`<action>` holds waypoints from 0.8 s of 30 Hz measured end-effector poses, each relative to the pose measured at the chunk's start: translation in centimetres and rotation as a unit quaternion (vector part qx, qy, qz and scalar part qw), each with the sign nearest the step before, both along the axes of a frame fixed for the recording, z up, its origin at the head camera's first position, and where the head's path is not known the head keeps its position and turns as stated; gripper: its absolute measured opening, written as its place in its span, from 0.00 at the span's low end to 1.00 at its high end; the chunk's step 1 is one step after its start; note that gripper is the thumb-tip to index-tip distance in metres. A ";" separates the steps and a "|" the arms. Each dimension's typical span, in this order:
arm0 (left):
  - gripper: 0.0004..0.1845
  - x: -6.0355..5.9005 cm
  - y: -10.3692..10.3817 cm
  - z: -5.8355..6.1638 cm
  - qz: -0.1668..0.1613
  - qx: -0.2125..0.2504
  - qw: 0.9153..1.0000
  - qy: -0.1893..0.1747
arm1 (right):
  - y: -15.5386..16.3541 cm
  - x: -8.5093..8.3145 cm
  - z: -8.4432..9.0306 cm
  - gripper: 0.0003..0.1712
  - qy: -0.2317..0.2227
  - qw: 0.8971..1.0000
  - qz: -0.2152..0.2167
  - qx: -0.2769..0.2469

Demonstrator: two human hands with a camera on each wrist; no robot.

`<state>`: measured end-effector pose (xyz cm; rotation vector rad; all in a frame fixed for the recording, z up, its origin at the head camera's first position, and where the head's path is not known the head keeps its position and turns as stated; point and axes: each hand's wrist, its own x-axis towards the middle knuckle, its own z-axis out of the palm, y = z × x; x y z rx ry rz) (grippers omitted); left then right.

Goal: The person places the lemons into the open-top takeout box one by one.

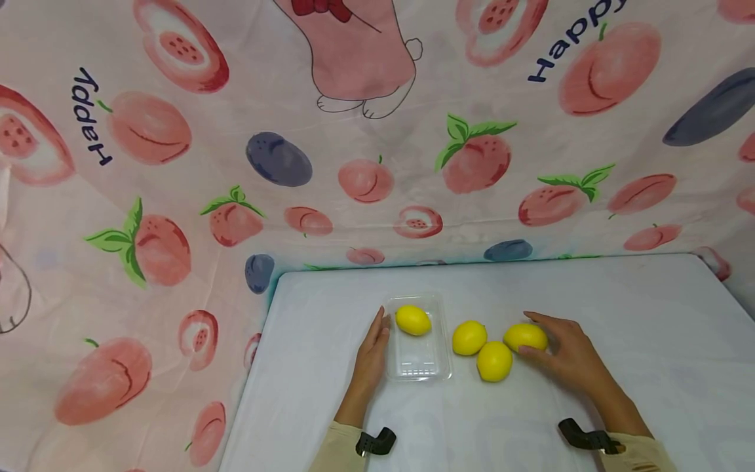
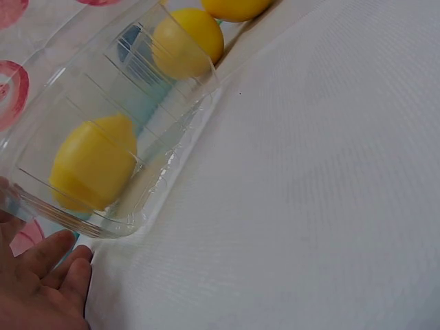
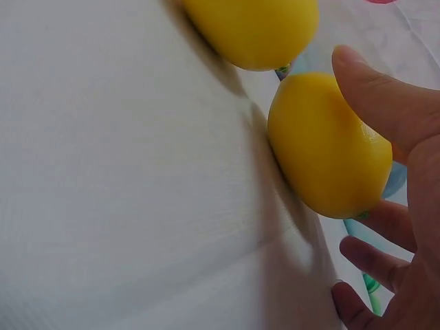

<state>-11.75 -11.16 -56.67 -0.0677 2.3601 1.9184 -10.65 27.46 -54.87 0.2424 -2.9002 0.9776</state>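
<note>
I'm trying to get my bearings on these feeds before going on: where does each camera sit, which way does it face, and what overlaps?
Head: worn on the head, looking forward and down at the white table; both hands and sleeves show.
Left wrist: low by the left hand, facing the clear tray holding one lemon; only fingers show.
Right wrist: low by the right hand, facing the lemon it grips; thumb and fingers show.
Shared: head and left wrist both show the tray with its lemon.
</note>
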 end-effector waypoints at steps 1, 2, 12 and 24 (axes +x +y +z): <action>0.27 0.0 0.0 0.0 0.000 -0.002 1.000 -0.002 | -0.1 0.1 0.0 0.44 -0.003 1.000 -0.001 0.002; 0.27 0.0 0.0 0.0 0.000 -0.004 1.000 -0.002 | -0.1 0.1 0.1 0.44 -0.007 1.000 -0.001 0.005; 0.28 0.1 -0.1 0.0 -0.004 -0.002 1.000 -0.011 | -0.2 0.4 -0.5 0.48 -0.040 0.999 -0.010 0.017; 0.28 0.0 -0.1 0.0 -0.004 0.001 1.000 -0.006 | -0.2 0.6 -0.7 0.44 -0.036 0.999 -0.017 0.010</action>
